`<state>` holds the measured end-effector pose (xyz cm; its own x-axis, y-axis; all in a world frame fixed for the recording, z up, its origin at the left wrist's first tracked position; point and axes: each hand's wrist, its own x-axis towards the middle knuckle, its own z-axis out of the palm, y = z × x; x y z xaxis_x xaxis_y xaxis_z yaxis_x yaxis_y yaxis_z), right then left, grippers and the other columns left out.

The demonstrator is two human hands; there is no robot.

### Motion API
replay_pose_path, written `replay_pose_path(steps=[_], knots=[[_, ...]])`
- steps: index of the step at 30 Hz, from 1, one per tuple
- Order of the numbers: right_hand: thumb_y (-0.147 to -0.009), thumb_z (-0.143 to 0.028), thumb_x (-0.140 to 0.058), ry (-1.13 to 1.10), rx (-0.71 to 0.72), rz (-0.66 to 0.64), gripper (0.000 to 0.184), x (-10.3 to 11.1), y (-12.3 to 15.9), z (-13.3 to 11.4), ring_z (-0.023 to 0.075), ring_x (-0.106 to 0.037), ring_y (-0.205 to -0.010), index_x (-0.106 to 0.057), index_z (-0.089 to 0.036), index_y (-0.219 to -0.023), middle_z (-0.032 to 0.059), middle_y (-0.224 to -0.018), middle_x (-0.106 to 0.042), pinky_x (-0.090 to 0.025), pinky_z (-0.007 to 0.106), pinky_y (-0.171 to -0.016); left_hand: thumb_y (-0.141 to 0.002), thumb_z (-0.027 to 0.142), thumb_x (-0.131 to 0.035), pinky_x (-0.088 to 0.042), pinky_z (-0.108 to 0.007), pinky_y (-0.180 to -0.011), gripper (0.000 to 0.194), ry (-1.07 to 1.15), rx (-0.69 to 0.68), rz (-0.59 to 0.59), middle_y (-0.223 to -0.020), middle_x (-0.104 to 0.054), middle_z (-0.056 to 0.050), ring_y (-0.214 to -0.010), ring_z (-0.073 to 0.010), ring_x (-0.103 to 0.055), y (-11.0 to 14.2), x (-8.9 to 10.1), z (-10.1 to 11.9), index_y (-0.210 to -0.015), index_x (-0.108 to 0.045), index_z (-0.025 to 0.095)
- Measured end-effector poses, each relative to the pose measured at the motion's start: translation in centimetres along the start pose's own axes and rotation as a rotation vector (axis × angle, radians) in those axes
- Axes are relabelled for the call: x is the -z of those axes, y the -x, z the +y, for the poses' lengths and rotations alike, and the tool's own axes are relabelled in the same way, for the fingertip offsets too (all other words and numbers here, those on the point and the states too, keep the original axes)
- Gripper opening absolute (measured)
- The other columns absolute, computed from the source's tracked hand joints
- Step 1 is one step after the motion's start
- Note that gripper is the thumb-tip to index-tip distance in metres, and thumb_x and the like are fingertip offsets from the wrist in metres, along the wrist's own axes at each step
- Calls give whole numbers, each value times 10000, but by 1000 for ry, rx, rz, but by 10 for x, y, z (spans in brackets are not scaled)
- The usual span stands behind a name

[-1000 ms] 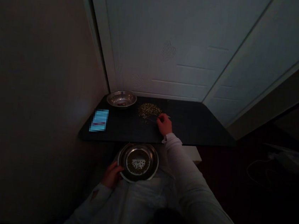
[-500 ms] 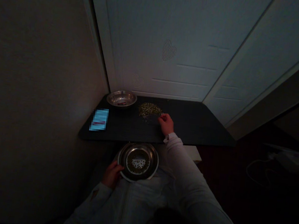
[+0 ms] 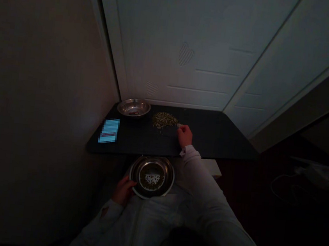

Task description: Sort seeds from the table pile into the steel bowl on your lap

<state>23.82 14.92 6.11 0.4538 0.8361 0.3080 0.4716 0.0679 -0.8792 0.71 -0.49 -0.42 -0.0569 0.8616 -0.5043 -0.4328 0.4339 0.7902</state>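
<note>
My left hand (image 3: 123,190) grips the left rim of a shiny metal bowl (image 3: 168,184) just below the table's front edge. Small dark grains (image 3: 152,183) lie scattered over the bowl's bottom. My right hand (image 3: 184,136) is over the dark table, fingertips pinched together at the right edge of a spread pile of greenish and pale grains (image 3: 164,120). A tiny pale bit shows at those fingertips, too small and dim to name.
A second metal bowl (image 3: 133,110) with a label inside stands at the table's (image 3: 215,138) back left. In front of it lies a bright, pixelated phone-like rectangle (image 3: 109,131). White panels rise behind the table, with a wall at left. A white box corner (image 3: 212,168) shows below.
My right hand has shifted slightly to the right, away from the grains, still pinched. My left hand and the bowl it holds stay in place.
</note>
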Motion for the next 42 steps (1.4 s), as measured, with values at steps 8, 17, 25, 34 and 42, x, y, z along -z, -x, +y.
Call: replay_pose_path(steps=[8,17,25,34,42], knots=[[-608,-292,-403,37,-16,42,102,1,-1,3,127,-435,-592,-434,-195,-614,-14,-583,-496,-349,242,-605,-437,126,-592,-362,-235,-461,277,-8,-20,-12,-499,-573,42,-448,-112,-511,1,0,1,-712,-584,150],[-605,-292,-401,14,-53,57,102,1,-2,4,124,-429,-582,-419,-193,-618,-15,-593,-479,-342,240,-586,-442,114,-586,-386,-250,-496,276,20,1,-23,-514,-586,40,-473,-117,-525,1,0,1,-715,-593,154],[-602,-294,-399,104,-43,-30,99,3,0,1,126,-428,-579,-416,-197,-603,-24,-572,-471,-325,245,-579,-441,106,-576,-391,-250,-496,268,29,2,-23,-514,-592,35,-467,-117,-524,1,-2,2,-705,-595,149],[-582,-279,-422,-46,-12,-220,96,0,1,9,111,-457,-574,-450,-190,-606,-40,-572,-502,-352,238,-590,-430,102,-580,-394,-253,-495,278,30,8,12,-520,-605,28,-481,-128,-540,3,-3,3,-704,-599,148],[-582,-257,-414,-197,-49,-163,73,1,0,8,98,-449,-533,-432,-187,-594,-44,-545,-491,-362,228,-566,-427,102,-576,-381,-235,-455,291,33,10,20,-508,-598,29,-462,-120,-531,4,-5,5,-714,-594,146]])
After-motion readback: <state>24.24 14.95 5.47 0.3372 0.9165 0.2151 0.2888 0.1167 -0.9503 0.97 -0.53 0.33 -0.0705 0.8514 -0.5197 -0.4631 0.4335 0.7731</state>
